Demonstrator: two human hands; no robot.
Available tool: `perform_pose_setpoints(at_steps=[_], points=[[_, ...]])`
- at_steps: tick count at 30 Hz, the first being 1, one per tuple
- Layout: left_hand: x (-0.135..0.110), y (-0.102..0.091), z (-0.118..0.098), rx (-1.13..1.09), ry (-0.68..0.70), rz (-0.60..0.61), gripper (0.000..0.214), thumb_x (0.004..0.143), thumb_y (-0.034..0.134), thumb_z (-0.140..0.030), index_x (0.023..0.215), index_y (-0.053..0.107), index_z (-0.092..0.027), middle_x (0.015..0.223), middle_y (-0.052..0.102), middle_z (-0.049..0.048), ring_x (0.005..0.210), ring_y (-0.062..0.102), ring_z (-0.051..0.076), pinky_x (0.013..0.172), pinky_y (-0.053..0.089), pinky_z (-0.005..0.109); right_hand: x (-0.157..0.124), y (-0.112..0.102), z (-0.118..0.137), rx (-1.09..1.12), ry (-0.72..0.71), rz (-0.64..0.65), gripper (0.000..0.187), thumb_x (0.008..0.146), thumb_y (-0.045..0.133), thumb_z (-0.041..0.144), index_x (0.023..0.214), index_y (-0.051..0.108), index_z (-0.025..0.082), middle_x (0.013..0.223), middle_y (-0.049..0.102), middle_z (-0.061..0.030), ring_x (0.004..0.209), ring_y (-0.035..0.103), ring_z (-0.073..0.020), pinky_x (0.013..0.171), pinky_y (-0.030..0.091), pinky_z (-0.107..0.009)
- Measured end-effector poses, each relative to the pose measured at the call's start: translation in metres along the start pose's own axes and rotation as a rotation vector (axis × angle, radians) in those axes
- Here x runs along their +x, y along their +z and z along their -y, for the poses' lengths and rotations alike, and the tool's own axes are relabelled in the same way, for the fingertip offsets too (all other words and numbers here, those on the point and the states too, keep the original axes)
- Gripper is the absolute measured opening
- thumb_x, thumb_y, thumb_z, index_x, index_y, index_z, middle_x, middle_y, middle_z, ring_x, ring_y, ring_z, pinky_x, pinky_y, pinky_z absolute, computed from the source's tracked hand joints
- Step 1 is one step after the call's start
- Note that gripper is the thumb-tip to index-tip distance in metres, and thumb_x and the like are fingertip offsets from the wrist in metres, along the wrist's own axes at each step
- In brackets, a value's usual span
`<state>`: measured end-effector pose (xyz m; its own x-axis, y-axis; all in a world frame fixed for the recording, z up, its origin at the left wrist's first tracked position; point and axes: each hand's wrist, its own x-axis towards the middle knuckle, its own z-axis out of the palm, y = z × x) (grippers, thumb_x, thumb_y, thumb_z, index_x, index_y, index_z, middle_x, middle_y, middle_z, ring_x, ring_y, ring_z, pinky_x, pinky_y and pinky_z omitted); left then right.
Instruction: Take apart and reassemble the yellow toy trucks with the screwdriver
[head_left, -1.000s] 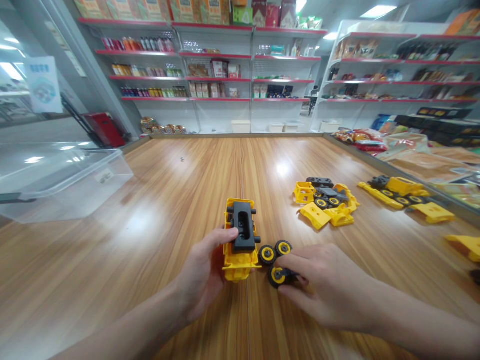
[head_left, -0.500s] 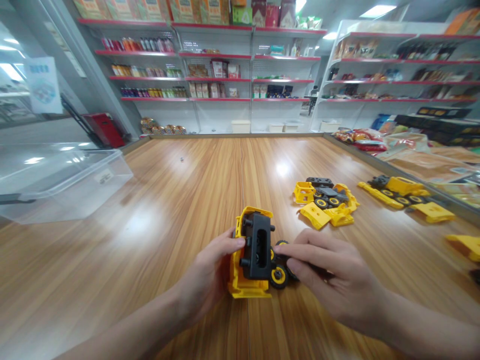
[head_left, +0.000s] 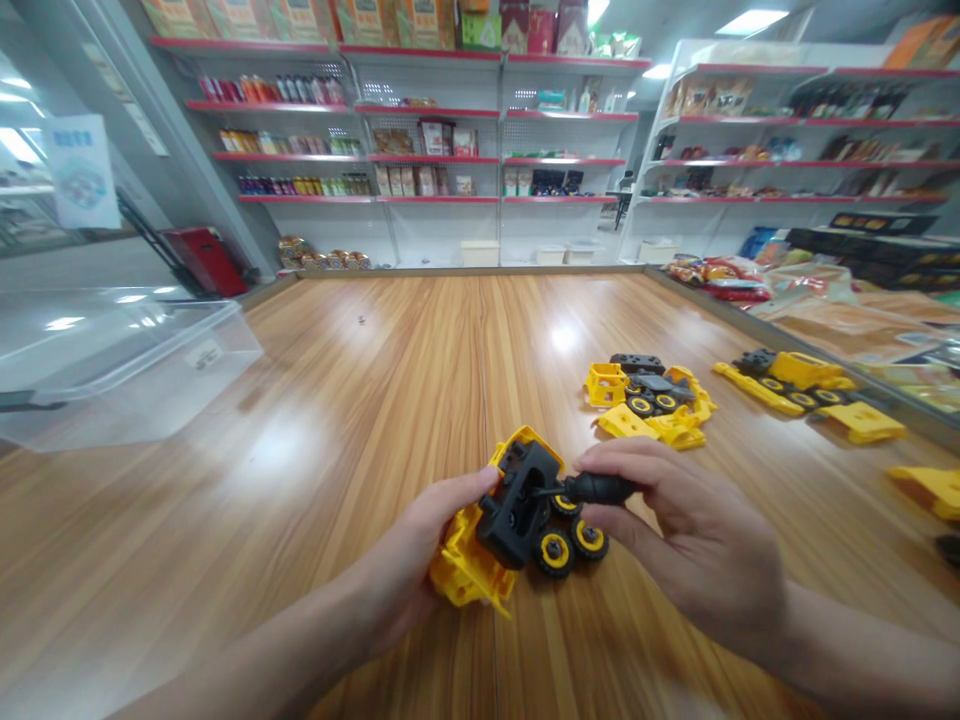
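Note:
Tilted in my left hand (head_left: pixel 420 535) is a yellow toy truck body (head_left: pixel 469 560) with a black base piece (head_left: pixel 510 510) facing up and to the right. My left thumb presses on the base's upper edge. My right hand (head_left: pixel 682 525) grips a black screwdriver (head_left: pixel 598 488) by its handle, fingers closed round it. The shaft points left, its tip inside the base's recess; whether it touches a screw I cannot tell. Several black toy wheels (head_left: pixel 553 552) with yellow hubs sit just under the screwdriver, beside the base.
Yellow and black toy parts (head_left: pixel 652 395) lie in a group to the right, with another group (head_left: pixel 806 385) farther right. A clear plastic bin (head_left: pixel 135 370) stands at the left. Tiny pieces (head_left: pixel 361 320) lie far left on the wooden table (head_left: pixel 360 400). Stocked shelves (head_left: pixel 435 158) stand behind.
My left hand has tilted the truck body clockwise, its top now leaning right. The screwdriver, earlier mostly hidden by my right hand near the wheels, has come up with its tip in the base's recess.

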<state>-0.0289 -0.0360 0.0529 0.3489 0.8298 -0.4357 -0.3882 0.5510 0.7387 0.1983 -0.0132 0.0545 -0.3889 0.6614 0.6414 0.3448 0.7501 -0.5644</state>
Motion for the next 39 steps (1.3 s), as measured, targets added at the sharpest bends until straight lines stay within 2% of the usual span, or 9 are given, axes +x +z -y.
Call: perform_pose_setpoints(at_steps=[7,10,12,15,17,27,35,39], points=[[-0.0002,0.0008,-0.0007,-0.007,-0.050,-0.024,0.040,0.088,0.058,-0.045,0.103,0.072,-0.012,0.091,0.075,0.0115,0.077,0.068,0.020,0.070,0.050,0.027,0.0069,-0.0038,0.0066,-0.040,-0.081,0.028,0.028,0.086,0.066,0.008,0.111,0.066,0.020,0.102,0.067,-0.0052,0.094,0.065,-0.0172,0.084,0.055,-0.029],[0.0022,0.0006,-0.0003,0.004,0.008,-0.044,0.034,0.089,0.056,-0.037,0.104,0.071,-0.010,0.090,0.074,0.0108,0.078,0.067,0.021,0.071,0.051,0.029,0.0066,-0.0035,0.0071,-0.015,-0.117,0.043,0.030,0.085,0.063,0.003,0.110,0.067,0.019,0.103,0.065,-0.0052,0.094,0.064,-0.0158,0.084,0.054,-0.028],[0.0035,0.0009,-0.0004,0.017,0.080,-0.017,0.029,0.088,0.056,-0.028,0.109,0.069,-0.012,0.095,0.073,0.0103,0.083,0.068,0.021,0.074,0.051,0.029,0.0066,-0.0034,0.0066,-0.011,-0.123,0.055,0.031,0.085,0.063,0.001,0.111,0.067,0.018,0.104,0.065,-0.0054,0.095,0.064,-0.0155,0.085,0.054,-0.027],[0.0041,0.0017,-0.0016,0.014,0.142,0.061,0.034,0.087,0.055,-0.018,0.119,0.064,-0.012,0.106,0.071,0.0122,0.090,0.068,0.022,0.079,0.050,0.030,0.0074,-0.0039,0.0054,-0.019,-0.103,0.056,0.030,0.085,0.062,0.002,0.110,0.068,0.018,0.102,0.065,-0.0059,0.094,0.064,-0.0159,0.084,0.054,-0.028],[0.0040,0.0018,-0.0026,-0.001,0.148,0.065,0.038,0.086,0.055,-0.016,0.124,0.061,-0.012,0.109,0.071,0.0136,0.090,0.068,0.023,0.080,0.051,0.031,0.0078,-0.0043,0.0046,-0.038,-0.077,0.044,0.027,0.086,0.064,0.005,0.109,0.068,0.018,0.100,0.066,-0.0059,0.092,0.064,-0.0164,0.081,0.055,-0.029],[0.0016,0.0019,-0.0046,-0.020,0.206,0.043,0.044,0.085,0.059,-0.016,0.129,0.059,-0.016,0.107,0.072,0.0126,0.083,0.071,0.022,0.075,0.053,0.029,0.0109,-0.0039,0.0005,-0.227,0.092,0.030,0.011,0.087,0.068,0.025,0.098,0.070,0.021,0.083,0.071,-0.0023,0.071,0.066,-0.0155,0.062,0.051,-0.026],[0.0025,0.0007,-0.0015,-0.026,0.183,0.076,0.038,0.087,0.059,-0.019,0.124,0.061,-0.015,0.103,0.072,0.0132,0.081,0.070,0.021,0.072,0.052,0.027,0.0086,-0.0040,0.0019,-0.189,0.088,0.081,0.010,0.089,0.066,0.027,0.096,0.070,0.020,0.076,0.069,0.0009,0.060,0.060,-0.0112,0.056,0.045,-0.023],[0.0019,0.0011,-0.0016,-0.040,0.142,0.063,0.032,0.088,0.056,-0.019,0.119,0.064,-0.014,0.100,0.071,0.0116,0.078,0.068,0.019,0.074,0.052,0.028,0.0071,-0.0054,0.0026,-0.161,0.068,0.090,0.013,0.090,0.066,0.029,0.098,0.069,0.020,0.079,0.070,-0.0002,0.062,0.062,-0.0114,0.057,0.046,-0.022]])
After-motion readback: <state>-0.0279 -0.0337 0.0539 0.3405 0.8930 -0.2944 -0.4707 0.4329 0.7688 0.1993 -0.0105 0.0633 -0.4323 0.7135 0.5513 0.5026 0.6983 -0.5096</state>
